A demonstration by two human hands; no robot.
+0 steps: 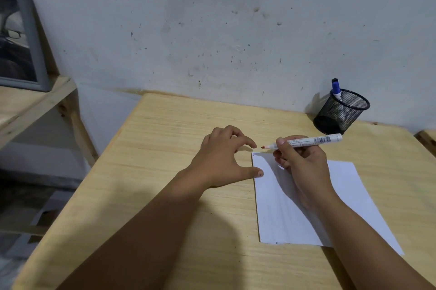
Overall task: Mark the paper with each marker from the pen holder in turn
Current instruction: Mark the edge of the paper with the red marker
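Note:
A white sheet of paper [283, 207] lies on the wooden table [165, 148], right of centre. My right hand [299, 162] grips an uncapped white marker [311, 141] with a red tip; the tip points left, just beyond the paper's far left corner. My left hand [224, 160] rests on the table beside the paper, fingers spread, thumb touching the paper's left edge. No cap shows in it. A black mesh pen holder [342, 112] stands at the back right by the wall, with a blue-capped marker [336, 89] sticking out of it.
A stained grey wall runs behind the table. To the left, a lower wooden shelf [30, 105] holds a grey framed picture [18, 39]. Another wooden surface [427, 141] shows at the right edge.

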